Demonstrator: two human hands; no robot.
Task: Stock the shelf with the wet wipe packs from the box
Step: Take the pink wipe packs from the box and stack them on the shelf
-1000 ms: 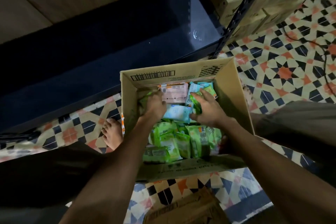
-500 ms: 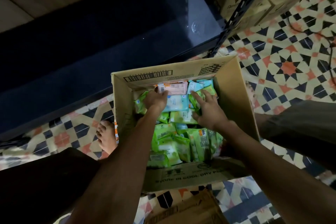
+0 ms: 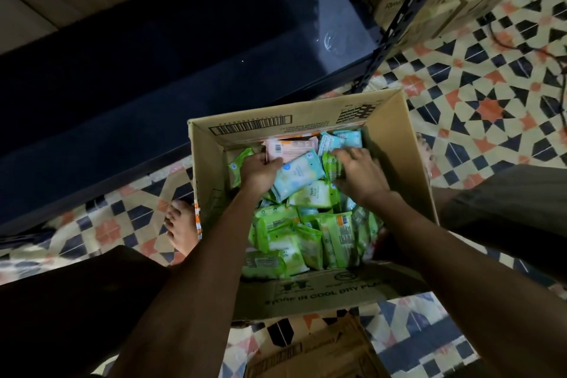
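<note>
Both hands now gathering packs at the far end of the open box.

The dark shelf (image 3: pixel 184 77), upper left, holds no packs yet. In the cardboard box (image 3: pixel 395 144) at centre, the left hand (image 3: pixel 260 170) has newly curled round a light-blue wet wipe pack (image 3: pixel 299 175), tilting it up; the right hand (image 3: pixel 362 175), fingers curled, grips a green pack (image 3: pixel 331 164). Lifting out seems imminent.

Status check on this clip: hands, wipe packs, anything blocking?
Left hand grips blue pack in box. Right hand pinches green pack. Shelf bare where visible, nothing blocking.
</note>
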